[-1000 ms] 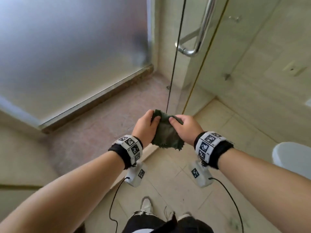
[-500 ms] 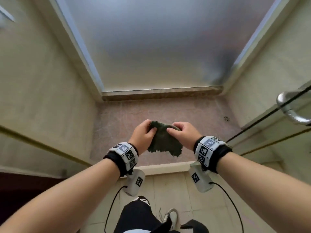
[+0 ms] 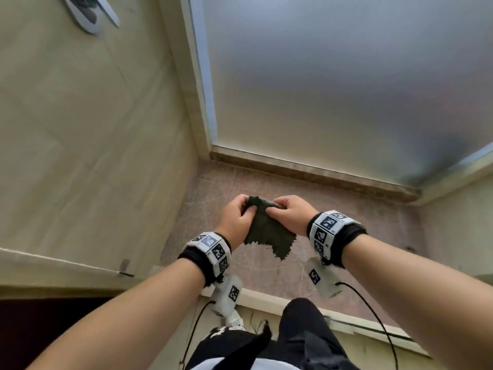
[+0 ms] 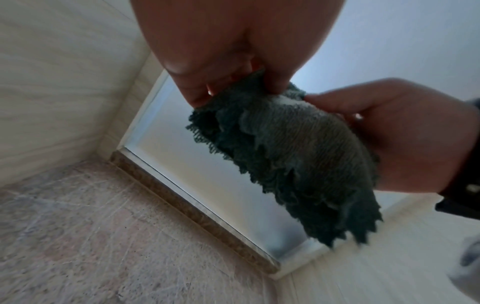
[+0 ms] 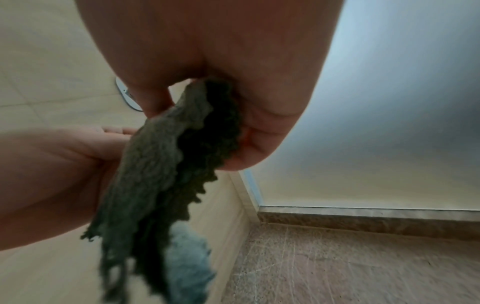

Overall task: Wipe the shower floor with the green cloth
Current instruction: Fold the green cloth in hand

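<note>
Both your left hand (image 3: 236, 218) and right hand (image 3: 290, 217) pinch the green cloth (image 3: 266, 233), probably folding it before wiping the shower floor (image 3: 360, 236).

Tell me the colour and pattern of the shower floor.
The shower floor is mottled pinkish-brown stone crossed by pale whitish streaks, clearest in the right wrist view.

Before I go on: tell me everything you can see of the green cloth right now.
The green cloth is dark green, a ribbed, terry-like fabric with zigzag-cut edges. It is bunched and folded, not spread flat. The left hand and the right hand each pinch its top edge, close together, and the rest hangs loose below them in layers. It is held in the air above the pinkish, scratched shower floor and touches only the two hands.
</note>
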The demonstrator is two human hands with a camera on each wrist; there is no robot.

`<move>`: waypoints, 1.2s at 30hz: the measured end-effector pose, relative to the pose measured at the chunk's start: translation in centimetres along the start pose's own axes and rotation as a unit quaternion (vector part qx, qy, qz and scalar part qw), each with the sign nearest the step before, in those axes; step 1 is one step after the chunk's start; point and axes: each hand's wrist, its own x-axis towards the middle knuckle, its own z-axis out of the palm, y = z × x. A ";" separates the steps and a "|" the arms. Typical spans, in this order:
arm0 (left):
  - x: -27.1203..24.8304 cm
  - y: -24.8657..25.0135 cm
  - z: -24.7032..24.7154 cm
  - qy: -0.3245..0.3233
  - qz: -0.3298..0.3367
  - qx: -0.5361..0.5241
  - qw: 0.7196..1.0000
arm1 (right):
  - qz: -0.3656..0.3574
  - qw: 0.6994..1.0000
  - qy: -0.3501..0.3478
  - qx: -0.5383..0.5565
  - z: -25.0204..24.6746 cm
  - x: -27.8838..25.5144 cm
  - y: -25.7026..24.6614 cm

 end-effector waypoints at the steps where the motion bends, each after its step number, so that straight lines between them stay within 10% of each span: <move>1: 1.0 0.0 -0.1 0.007 -0.009 -0.009 1.000 | 0.004 1.000 -0.008 -0.008 -0.4 1.3 -0.4; 20: 22.8 0.0 -2.9 0.173 -0.174 -0.030 0.969 | -0.048 0.983 -0.145 -0.102 -11.8 28.6 -6.2; 36: 29.2 -4.4 -9.8 0.266 -0.266 -0.018 0.926 | 0.011 0.975 -0.197 -0.105 -10.4 47.2 -11.8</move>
